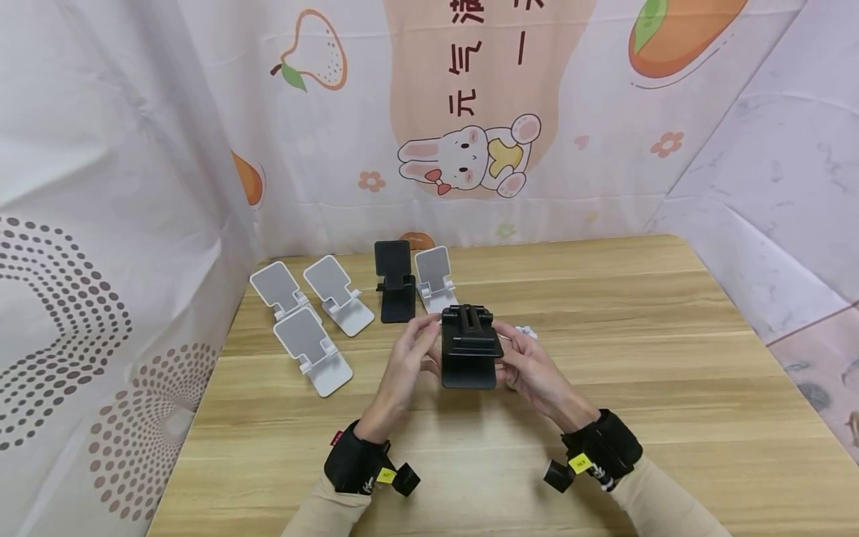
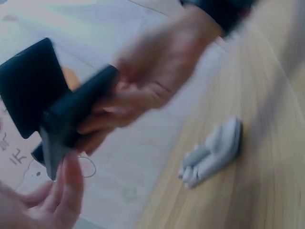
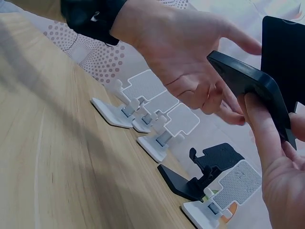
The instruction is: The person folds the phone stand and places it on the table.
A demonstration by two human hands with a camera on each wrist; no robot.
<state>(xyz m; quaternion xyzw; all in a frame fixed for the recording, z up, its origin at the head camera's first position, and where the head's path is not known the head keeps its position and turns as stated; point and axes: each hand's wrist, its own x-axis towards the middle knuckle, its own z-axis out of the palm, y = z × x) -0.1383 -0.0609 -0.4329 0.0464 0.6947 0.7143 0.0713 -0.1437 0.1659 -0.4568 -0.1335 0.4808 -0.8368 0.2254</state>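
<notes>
Above the table [image 1: 637, 313]: held stand [image 1: 470, 369], one, smooth black, flat rectangular base with rounded corners, hinged plate.
Right hand [image 1: 537, 373]: fingers bent round the base of the held stand, pinching it.
Left hand [image 1: 406, 354]: at the held stand's left side, thumb stretched out, other fingers loosely bent; cannot tell whether they pinch.
White stands [image 1: 305, 335]: four, unfolded, gray textured plates, white rims; three grouped toward left edge, one farther right.
Black stand [image 1: 399, 304]: one, unfolded, just beside the fourth white one, near far edge.
White piece [image 2: 212, 155]: one, on table, blurred; mostly behind right hand in head view.
Table surface: pale wood, streaky grain, rounded far-right corner.
Room: wide wood right of right hand; narrower strip between left hand and left group.
Wristbands [image 1: 614, 444]: two, black.
Curtain [image 1: 590, 186]: wrinkled, printed, just behind far edge.
</notes>
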